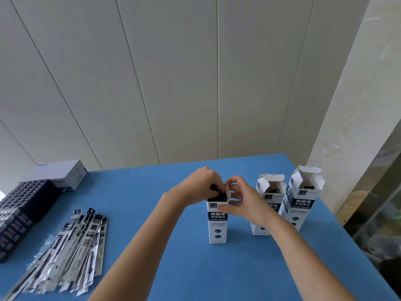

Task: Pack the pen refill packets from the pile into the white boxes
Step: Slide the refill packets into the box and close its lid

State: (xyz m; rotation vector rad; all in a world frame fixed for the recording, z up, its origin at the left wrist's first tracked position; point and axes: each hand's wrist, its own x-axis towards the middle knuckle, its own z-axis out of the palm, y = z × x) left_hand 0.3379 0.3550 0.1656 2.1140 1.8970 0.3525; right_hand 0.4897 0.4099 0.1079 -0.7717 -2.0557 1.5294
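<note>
A middle white box (217,222) stands upright on the blue worktop (173,246), and both hands meet at its open top. The left hand (201,187) comes in from the left with its fingers curled down over the mouth, pinching the dark packet ends (219,197) that show just inside the opening. The right hand (245,203) is on the box's right side: thumb and forefinger pinch the raised top flap (227,190), while the other fingers curl round the upper wall of the box. The fingertips of the two hands almost touch above the opening.

To the right, partly behind the right wrist, a second white box (271,187) stands upright with its flaps open and dark contents inside. Just beside it, further right, is a third white box (301,198), also open.

The pile of pen refill packets (71,250) lies fanned out flat on the worktop's left side, well apart from both hands. Behind the pile sit dark trays (19,213) of small items, and beyond them a grey carton (65,173) against the panelled wall (173,83).
</note>
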